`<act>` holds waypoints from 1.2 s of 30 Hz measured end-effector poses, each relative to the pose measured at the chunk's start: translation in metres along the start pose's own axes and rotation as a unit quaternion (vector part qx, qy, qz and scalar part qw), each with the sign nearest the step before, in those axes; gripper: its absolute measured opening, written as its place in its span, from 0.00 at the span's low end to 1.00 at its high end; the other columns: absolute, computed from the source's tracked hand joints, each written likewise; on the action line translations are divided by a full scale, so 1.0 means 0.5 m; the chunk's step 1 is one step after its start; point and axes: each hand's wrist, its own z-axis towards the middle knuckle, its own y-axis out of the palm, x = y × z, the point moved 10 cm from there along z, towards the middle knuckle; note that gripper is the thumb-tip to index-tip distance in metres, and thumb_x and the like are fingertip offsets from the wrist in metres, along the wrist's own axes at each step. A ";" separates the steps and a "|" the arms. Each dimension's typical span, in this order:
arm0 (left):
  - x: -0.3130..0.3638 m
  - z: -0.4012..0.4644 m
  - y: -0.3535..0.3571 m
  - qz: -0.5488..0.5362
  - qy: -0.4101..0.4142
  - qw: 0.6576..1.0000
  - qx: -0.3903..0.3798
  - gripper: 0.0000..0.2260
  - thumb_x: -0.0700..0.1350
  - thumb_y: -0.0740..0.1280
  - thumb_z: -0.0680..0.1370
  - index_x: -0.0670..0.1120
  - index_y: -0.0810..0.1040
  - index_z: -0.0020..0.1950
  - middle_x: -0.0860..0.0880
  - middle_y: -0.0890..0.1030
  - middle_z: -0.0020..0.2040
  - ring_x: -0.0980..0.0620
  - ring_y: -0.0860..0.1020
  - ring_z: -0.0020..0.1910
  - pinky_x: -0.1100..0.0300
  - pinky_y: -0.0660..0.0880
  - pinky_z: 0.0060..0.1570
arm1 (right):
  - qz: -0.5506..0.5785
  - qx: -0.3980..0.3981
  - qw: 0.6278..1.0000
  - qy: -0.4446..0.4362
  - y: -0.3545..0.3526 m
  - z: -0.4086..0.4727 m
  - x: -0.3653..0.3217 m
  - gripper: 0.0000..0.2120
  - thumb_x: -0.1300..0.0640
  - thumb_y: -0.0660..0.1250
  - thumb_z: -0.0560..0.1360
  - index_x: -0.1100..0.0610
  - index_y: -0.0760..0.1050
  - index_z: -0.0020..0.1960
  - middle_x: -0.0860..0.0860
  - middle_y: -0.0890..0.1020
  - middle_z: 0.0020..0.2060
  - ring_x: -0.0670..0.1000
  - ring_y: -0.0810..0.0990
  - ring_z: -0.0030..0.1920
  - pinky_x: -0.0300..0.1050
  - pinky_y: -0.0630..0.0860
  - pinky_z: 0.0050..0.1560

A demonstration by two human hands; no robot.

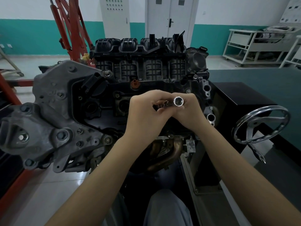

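Both grips raised just above the black valve cover [101, 101] of the engine, close together, heels apparently touching. Left grip [145, 110]: curled round the dark shaft end [160, 106] of a socket tool, holding it roughly level. Right grip [189, 111]: curled round the chrome socket [178, 101] at the other end, with the open mouth turned up toward the camera. Judged to be fitting or checking the socket on its shaft: held clear of the engine so each end can be turned against the other, mouth toward the eye for a look inside. Seated or loose on the shaft: cannot tell, since fingers hide the joint. Just beyond the left grip, an open plug well [123, 106] in the cover, the likely destination; hence, probably, the tool held near it rather than over the green tabletop [260, 75] at right. Behind the cover, the black intake manifold [140, 46]; below the wrists, the browned exhaust manifold [169, 154]. Chrome handwheel [260, 126] at right, well apart, untouched. Red hoist frame [70, 30] at rear left.
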 end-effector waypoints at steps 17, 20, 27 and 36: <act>0.005 -0.002 0.019 -0.033 0.017 0.997 -0.063 0.10 0.34 0.72 0.73 0.42 0.83 0.53 0.49 0.84 0.48 0.54 0.82 0.50 0.59 0.78 0.53 | 0.015 -0.011 1.000 0.005 0.001 -0.002 0.003 0.17 0.71 0.70 0.71 0.49 0.79 0.48 0.36 0.83 0.40 0.40 0.83 0.46 0.33 0.76 0.48; 0.004 -0.002 0.013 -0.012 0.015 0.999 -0.037 0.11 0.36 0.75 0.71 0.45 0.83 0.52 0.52 0.84 0.47 0.56 0.82 0.49 0.62 0.78 0.52 | 0.018 0.008 1.000 0.019 -0.004 -0.001 0.015 0.14 0.72 0.73 0.68 0.55 0.82 0.47 0.41 0.85 0.39 0.42 0.84 0.44 0.34 0.77 0.46; -0.003 -0.005 -0.004 -0.031 -0.004 0.999 0.009 0.11 0.35 0.74 0.71 0.48 0.83 0.49 0.54 0.84 0.44 0.57 0.83 0.47 0.59 0.79 0.50 | 0.000 -0.009 1.000 -0.002 0.004 -0.003 -0.003 0.11 0.66 0.71 0.72 0.51 0.80 0.49 0.39 0.84 0.40 0.42 0.83 0.45 0.36 0.76 0.48; 0.003 -0.002 -0.014 -0.025 -0.016 0.999 0.031 0.12 0.37 0.78 0.67 0.51 0.83 0.44 0.58 0.83 0.40 0.60 0.83 0.42 0.64 0.79 0.46 | 0.005 0.012 1.000 0.006 -0.005 -0.003 0.006 0.13 0.69 0.72 0.70 0.59 0.80 0.52 0.48 0.84 0.44 0.44 0.84 0.46 0.37 0.77 0.48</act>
